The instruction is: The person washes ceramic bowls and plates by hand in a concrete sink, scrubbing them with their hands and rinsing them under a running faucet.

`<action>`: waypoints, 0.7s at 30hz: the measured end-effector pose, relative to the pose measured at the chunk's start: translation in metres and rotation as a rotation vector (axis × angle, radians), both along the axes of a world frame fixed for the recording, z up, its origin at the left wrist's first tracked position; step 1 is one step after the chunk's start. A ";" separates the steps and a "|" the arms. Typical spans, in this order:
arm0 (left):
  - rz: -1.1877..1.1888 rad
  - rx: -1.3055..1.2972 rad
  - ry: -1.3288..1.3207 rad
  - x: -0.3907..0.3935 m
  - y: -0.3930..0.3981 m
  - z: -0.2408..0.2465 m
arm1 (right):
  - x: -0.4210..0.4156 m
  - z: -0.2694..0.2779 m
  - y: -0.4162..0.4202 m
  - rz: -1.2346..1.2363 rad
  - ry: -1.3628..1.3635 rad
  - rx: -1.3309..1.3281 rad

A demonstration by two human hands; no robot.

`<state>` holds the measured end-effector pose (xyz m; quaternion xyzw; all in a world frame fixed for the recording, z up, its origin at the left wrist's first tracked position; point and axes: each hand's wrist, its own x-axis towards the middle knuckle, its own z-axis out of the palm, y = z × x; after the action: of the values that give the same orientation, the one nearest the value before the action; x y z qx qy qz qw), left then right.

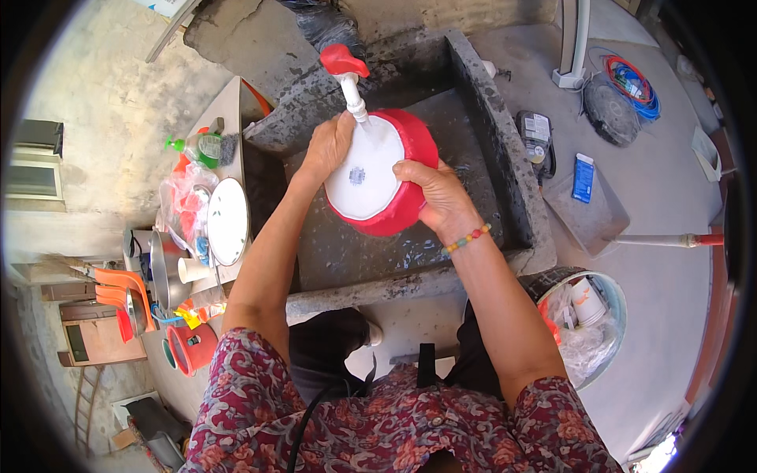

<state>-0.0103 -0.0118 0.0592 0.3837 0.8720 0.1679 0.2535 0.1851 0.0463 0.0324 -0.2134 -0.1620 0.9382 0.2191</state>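
A red bowl (421, 139) is held bottom outward under a white tap with a red handle (353, 94); water runs onto its white base, which bears a printed mark. My left hand (331, 145) grips the bowl's left edge beside the spout. On the right, my right hand (434, 192) holds the rim, its thumb on the base, a beaded bracelet at the wrist. Both hands are over a stone sink (526, 195) with wet, dark inner walls and some water on its floor. The bowl's inside is hidden.
Left of the sink, a ledge holds a white plate (227, 222), a green soap bottle (204, 148), a scouring pad (228, 149) and a paper cup (192, 270). At right are a dustpan (597, 219), a black bottle (535, 139) and a filled waste bin (621, 313).
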 end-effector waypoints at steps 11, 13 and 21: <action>-0.809 0.521 0.390 0.082 0.023 0.022 | -0.006 0.005 -0.007 -0.127 -0.118 0.312; -0.890 0.481 0.445 0.089 0.018 0.030 | -0.010 0.005 -0.008 -0.236 -0.131 0.503; -0.099 0.252 -0.494 0.011 0.037 0.015 | -0.001 0.013 -0.011 -0.041 -0.117 0.404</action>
<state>0.0010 0.0255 0.0739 0.4020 0.7361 0.3510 0.4163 0.1844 0.0352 0.0457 -0.2226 -0.3549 0.8679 0.2668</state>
